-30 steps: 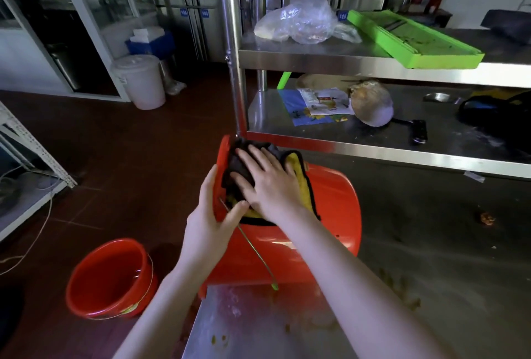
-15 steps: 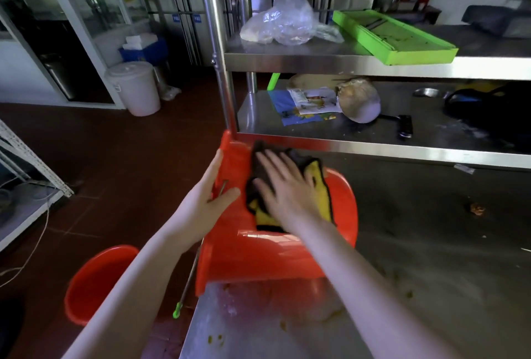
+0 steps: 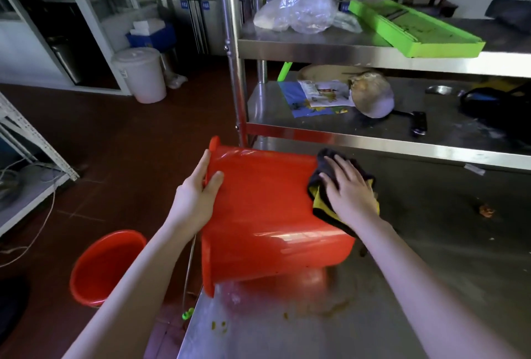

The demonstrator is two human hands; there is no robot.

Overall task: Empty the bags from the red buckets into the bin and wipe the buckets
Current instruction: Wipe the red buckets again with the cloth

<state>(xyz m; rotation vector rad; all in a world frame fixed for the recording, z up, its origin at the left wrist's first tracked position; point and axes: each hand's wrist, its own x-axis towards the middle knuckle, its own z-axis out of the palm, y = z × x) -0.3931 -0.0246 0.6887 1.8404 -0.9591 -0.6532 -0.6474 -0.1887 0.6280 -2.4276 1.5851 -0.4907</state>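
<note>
A: Where is the red bucket (image 3: 264, 209)?
B: On its side on the surface (image 3: 431, 272), mouth toward 9 o'clock. Left grip (image 3: 198, 190) holds the rim (image 3: 207, 258); right grip (image 3: 352, 190), fingers flat, presses a cloth (image 3: 326, 163) at 3 o'clock.

right hand (image 3: 349, 194) slid the cloth (image 3: 323, 170) along the bucket (image 3: 267, 203) to its base.
</note>
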